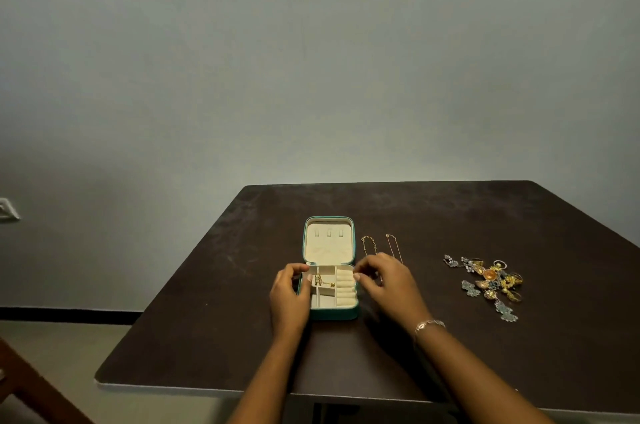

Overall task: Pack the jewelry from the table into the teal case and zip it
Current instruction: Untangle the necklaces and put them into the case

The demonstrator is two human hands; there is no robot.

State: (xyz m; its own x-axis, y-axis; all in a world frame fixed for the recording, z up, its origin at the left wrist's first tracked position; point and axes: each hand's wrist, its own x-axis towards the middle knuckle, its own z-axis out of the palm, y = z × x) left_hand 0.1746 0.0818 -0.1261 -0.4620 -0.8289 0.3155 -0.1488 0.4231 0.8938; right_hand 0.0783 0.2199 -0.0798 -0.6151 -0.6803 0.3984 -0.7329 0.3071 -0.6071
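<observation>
Teal case (334, 313) lies open mid tabletop (450, 215), lid flat toward the far edge. Open room to its left and toward the near edge. Two loose chains (369, 243) lie just right of the lid, jewelry pile (491, 281) well apart further right. Left hand (289, 295) fingers (309, 279) curl over the case's left wall, gripping. Right hand (388, 281) fingers bent, tips at the right rim; can't tell if pinching. Gold chain (323, 282) in the base, between both hands.

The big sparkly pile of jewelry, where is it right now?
In the head view, the jewelry pile lies on the dark table toward its right side, right of the two thin chains and the open teal case.
</observation>
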